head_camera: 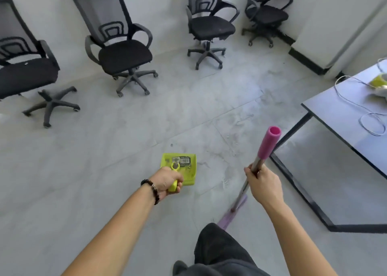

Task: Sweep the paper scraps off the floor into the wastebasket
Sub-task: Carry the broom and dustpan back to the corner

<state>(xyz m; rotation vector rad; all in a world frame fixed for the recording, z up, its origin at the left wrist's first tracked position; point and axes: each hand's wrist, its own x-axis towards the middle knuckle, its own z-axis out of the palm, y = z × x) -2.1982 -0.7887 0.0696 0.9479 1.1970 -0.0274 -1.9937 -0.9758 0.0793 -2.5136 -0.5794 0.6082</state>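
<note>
Dustpan [189,172], lime green, low at the floor [125,150], contact unclear; left hand [167,181] fingers clenched round its handle. Right hand [265,183] fingers grasp the broom [268,143] pole below its pink grip; purple head [233,212] down near the knee [211,233]. Pan contents too blurred to tell.

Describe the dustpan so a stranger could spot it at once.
Start at the grey floor between the black chairs and the table. Near its middle, the left hand grips the dustpan by its handle. It is lime green with a barcode sticker, unlike the purple, pink-tipped broom that the right hand holds beside it.
</note>
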